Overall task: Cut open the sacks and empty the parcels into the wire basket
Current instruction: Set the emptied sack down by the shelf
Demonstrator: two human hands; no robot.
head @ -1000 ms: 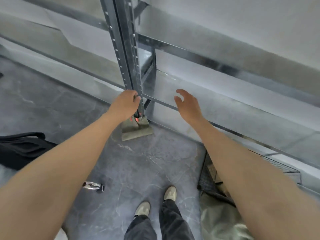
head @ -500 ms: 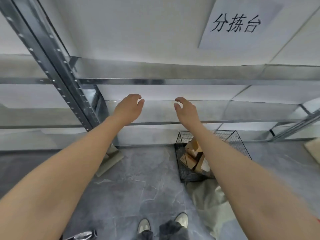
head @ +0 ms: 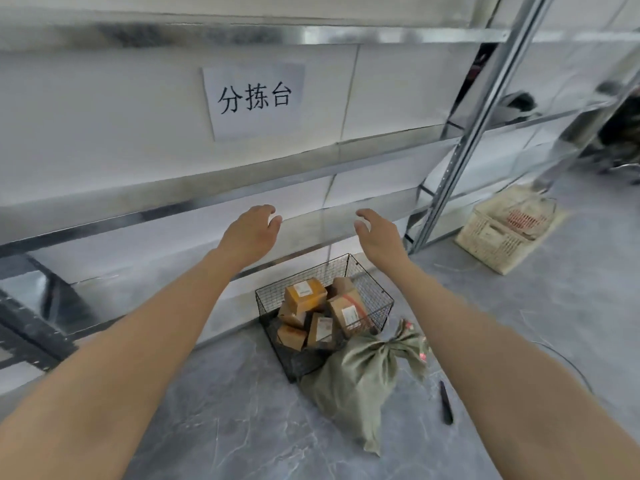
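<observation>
Black wire basket (head: 379,308) stands on the grey floor (head: 242,410) at the foot of the metal rack (head: 207,199), holding brown cardboard parcels (head: 304,294). A green sack (head: 356,379) lies against its near corner, with a slim dark tool (head: 446,403) just right of the sack. Left hand (head: 251,233) and right hand (head: 379,233) hover apart above the basket, fingers loosely curved, holding nothing.

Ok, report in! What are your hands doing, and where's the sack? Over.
Left hand, right hand: open, empty, raised. Green sack, neck bunched, against wire basket; parcels in basket. Black tool on floor beside sack; nothing blocking.
</observation>
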